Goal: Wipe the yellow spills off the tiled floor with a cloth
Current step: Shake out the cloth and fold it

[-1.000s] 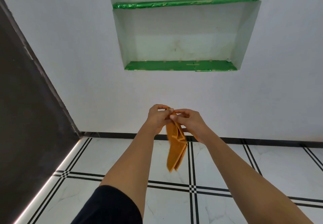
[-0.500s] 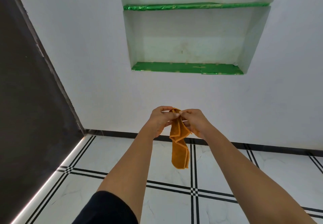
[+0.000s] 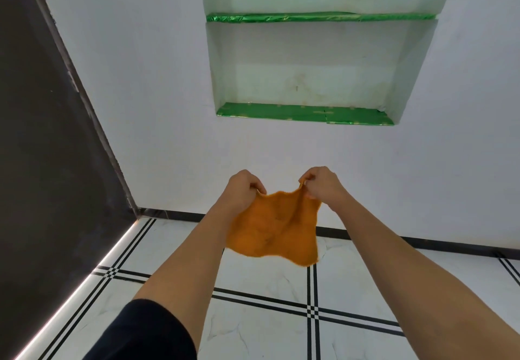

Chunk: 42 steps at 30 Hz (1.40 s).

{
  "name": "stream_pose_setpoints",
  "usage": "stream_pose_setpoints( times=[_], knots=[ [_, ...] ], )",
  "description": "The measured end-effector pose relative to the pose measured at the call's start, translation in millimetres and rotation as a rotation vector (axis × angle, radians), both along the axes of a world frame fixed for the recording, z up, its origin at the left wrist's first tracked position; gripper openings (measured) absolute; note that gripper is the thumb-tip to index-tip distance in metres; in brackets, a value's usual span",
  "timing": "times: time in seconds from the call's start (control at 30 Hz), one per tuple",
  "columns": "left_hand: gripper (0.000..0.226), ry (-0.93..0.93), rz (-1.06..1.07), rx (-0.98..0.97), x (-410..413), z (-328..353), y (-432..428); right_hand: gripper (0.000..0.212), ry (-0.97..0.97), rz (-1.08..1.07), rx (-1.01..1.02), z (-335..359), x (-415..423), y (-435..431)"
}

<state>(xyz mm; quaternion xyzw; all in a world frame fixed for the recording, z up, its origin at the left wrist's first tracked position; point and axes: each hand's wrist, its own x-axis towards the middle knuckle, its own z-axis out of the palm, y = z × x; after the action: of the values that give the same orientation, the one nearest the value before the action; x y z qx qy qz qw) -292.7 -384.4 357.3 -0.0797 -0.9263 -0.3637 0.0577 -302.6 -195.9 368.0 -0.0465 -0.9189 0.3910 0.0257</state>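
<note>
Now, left hand (image 3: pixel 244 188): raised in front of the person at the end of an outstretched arm, fingers curled, pinching the upper left corner of the cloth (image 3: pixel 274 230).
Right hand (image 3: pixel 320 184): level with the left and apart from it, knuckles up, fingers curled and pinching the upper right corner of the same cloth.
Arms: both forearms bare and stretched forward; a dark sleeve (image 3: pixel 146 331) covers the left upper arm at the bottom edge of the view.
Cloth: orange and spread open between the 2 hands. Its top edge sags between the pinched corners and its wavy lower edge hangs free, in the air above the floor (image 3: pixel 253 328).
Floor: white marbled tiles crossed by thin black lines, lying below and beyond the cloth.
Niche (image 3: pixel 309 72): recessed in the white wall (image 3: pixel 154 78) above the hands, with 2 shelves, an upper shelf (image 3: pixel 320 17) and a lower shelf (image 3: pixel 304 113), both lined in shiny green foil; faint brownish marks show on its back face.
Left side: a dark panel (image 3: pixel 42 162) meets the white wall at a corner, with a bright light strip (image 3: pixel 70 297) along its foot.
Skirting (image 3: pixel 422 243): a black band along the base of the white wall, partly hidden behind the cloth and forearms.
</note>
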Motion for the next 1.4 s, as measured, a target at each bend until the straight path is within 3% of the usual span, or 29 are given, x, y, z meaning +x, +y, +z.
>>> stream_pose_setpoints(
  times=[0.17, 0.3, 0.4, 0.57, 0.7, 0.8, 0.87, 0.93, 1.07, 1.13, 1.3, 1.4],
  knots=[
    [0.030, -0.044, -0.126, 0.107, 9, 4, 6, 0.020, -0.051, -0.117, -0.526, 0, 6, -19],
    [0.021, -0.048, -0.137, 0.206, 13, 7, 7, 0.025, -0.082, -0.039, -0.587, 4, 10, -26],
    [0.029, 0.003, -0.078, 0.197, 15, 11, 8, 0.037, -0.163, 0.065, -0.497, 13, 8, -26],
    [0.062, -0.039, -0.161, 0.127, 11, 18, 8, 0.030, -0.172, 0.283, -0.241, 28, 8, -23],
    [0.042, -0.087, -0.196, 0.005, 6, 24, 4, 0.024, -0.148, 0.284, -0.185, 34, 9, -18],
    [0.032, -0.094, -0.182, 0.075, 4, 27, 4, 0.016, -0.178, 0.307, -0.148, 31, 12, -17],
    [0.030, -0.091, -0.177, 0.109, 3, 30, 4, 0.041, -0.189, 0.368, 0.082, 28, 13, -19],
    [0.027, -0.081, -0.173, 0.065, 0, 33, 4, 0.048, -0.119, 0.375, 0.228, 26, 12, -19],
    [0.020, -0.058, -0.187, -0.170, -5, 31, -5, 0.026, -0.014, 0.381, 0.101, 34, 12, -14],
    [0.016, -0.073, -0.204, -0.193, -6, 27, -12, 0.022, -0.011, 0.374, 0.042, 40, 11, -9],
    [0.010, -0.053, -0.154, 0.176, -1, 27, -11, 0.027, -0.110, 0.413, 0.145, 48, 7, -1],
    [0.007, -0.044, -0.131, 0.297, -2, 31, -2, 0.032, -0.181, 0.422, -0.049, 44, 11, -4]
  ],
)
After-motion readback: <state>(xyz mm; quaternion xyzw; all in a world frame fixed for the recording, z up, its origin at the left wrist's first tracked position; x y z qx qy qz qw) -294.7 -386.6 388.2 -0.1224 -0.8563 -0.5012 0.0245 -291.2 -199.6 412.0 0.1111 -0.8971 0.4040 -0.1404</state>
